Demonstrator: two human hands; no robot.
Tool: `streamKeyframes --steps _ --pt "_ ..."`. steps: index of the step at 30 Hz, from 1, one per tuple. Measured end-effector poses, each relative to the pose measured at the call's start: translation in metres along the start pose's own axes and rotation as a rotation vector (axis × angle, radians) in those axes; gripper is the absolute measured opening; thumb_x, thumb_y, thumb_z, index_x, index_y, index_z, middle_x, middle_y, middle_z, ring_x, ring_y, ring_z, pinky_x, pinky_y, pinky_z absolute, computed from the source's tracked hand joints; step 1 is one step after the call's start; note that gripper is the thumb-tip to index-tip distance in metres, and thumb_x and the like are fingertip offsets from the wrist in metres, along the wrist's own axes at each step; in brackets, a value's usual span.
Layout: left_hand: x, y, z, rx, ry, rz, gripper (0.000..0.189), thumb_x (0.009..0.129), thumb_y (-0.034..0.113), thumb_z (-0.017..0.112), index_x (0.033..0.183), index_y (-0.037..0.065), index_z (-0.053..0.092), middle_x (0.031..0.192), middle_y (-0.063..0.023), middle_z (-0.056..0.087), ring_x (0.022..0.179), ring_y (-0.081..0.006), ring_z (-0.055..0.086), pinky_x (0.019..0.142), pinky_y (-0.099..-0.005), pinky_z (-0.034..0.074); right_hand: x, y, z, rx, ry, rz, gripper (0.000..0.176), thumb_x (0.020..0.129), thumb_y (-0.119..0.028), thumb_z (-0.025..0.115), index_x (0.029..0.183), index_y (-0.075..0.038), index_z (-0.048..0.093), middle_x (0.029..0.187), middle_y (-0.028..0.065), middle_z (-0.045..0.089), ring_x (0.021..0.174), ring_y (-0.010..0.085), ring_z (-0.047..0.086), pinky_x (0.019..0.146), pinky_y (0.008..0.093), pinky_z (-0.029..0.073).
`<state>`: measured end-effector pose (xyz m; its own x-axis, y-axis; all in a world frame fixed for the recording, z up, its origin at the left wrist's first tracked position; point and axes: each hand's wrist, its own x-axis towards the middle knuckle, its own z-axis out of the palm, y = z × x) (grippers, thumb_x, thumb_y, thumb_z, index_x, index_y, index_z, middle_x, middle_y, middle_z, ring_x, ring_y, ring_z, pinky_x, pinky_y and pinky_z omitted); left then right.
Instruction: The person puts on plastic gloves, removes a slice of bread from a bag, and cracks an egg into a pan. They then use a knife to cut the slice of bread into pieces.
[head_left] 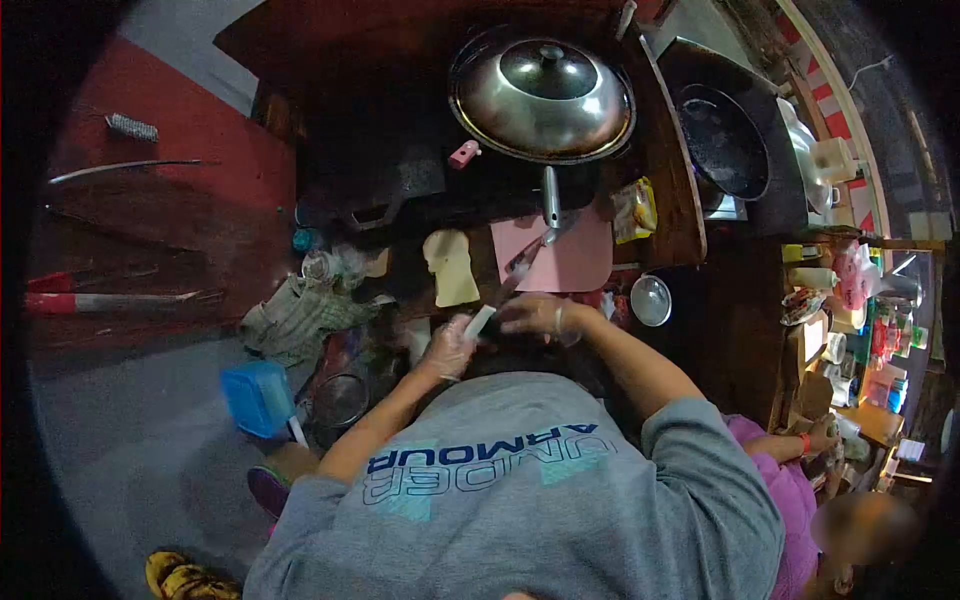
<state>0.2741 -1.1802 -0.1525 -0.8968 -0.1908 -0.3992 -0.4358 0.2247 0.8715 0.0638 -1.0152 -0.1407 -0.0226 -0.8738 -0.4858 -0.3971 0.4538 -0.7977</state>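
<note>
My left hand (450, 348) is closed around the white handle of a knife (482, 320). Its blade points up and away, over the left edge of a pink cutting board (580, 262). Close beside the blade's lower part is my right hand (542, 316), a little blurred, its fingers stretched toward the knife and apart. Thin clear plastic seems to cover both hands. A cream, bread-shaped board (452, 270) lies just beyond my left hand. Above the pink board, the handle of a lidded wok (545, 105) points toward me.
At the board's right lie a yellow packet (634, 210) and a round strainer (651, 300). A crumpled cloth (300, 318) and blue container (255, 398) are on the left. A dark pan (720, 140) stands far right. Someone in purple (765, 480) sits close on my right.
</note>
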Motion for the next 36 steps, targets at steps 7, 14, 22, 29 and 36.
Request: streamKeyframes --steps 7,14,22,29,36 --pt "-0.002 -0.022 0.007 0.368 0.084 0.169 0.035 0.090 0.005 0.053 0.124 0.005 0.048 0.086 -0.0277 0.059 0.079 -0.0454 0.060 0.071 -0.0519 0.048 0.022 0.191 -0.062 -0.516 0.996 0.529 0.041 0.090 -0.019 0.055 0.127 -0.003 0.056 0.126 0.0232 0.059 0.114 0.0388 0.058 0.098 0.0451 0.046" --pt "0.062 -0.005 0.038 0.806 0.029 0.396 0.055 0.083 0.009 0.054 0.137 -0.001 0.046 0.096 -0.0214 0.057 0.085 -0.0384 0.059 0.072 -0.0468 0.049 0.067 0.268 -0.115 -0.340 0.809 0.829 0.043 0.094 -0.035 0.048 0.119 -0.003 0.063 0.125 0.0254 0.060 0.118 0.0386 0.057 0.098 0.0471 0.046" --pt "0.139 0.010 0.074 1.139 0.079 0.440 0.057 0.084 0.008 0.053 0.138 -0.009 0.043 0.115 -0.0218 0.060 0.096 -0.0321 0.063 0.079 -0.0426 0.053 -0.026 0.115 -0.111 -0.110 0.941 0.696 0.046 0.085 -0.036 0.059 0.112 0.001 0.063 0.099 0.0265 0.067 0.096 0.0455 0.064 0.087 0.0501 0.051" --pt "0.185 0.022 0.085 0.942 0.149 0.376 0.049 0.086 0.004 0.049 0.130 -0.017 0.045 0.102 -0.0264 0.064 0.086 -0.0346 0.066 0.072 -0.0448 0.054 -0.093 0.103 -0.022 0.676 1.223 0.439 0.048 0.086 -0.033 0.066 0.113 0.006 0.063 0.091 0.0182 0.070 0.079 0.0286 0.068 0.071 0.0366 0.055" --pt "0.183 -0.006 0.089 1.141 0.158 0.402 0.052 0.086 0.009 0.051 0.133 -0.014 0.043 0.107 -0.0257 0.061 0.093 -0.0351 0.064 0.080 -0.0452 0.053 -0.120 0.069 0.011 1.638 1.036 0.126 0.035 0.095 -0.022 0.060 0.121 0.002 0.062 0.086 0.0084 0.065 0.067 0.0171 0.060 0.059 0.0290 0.050"
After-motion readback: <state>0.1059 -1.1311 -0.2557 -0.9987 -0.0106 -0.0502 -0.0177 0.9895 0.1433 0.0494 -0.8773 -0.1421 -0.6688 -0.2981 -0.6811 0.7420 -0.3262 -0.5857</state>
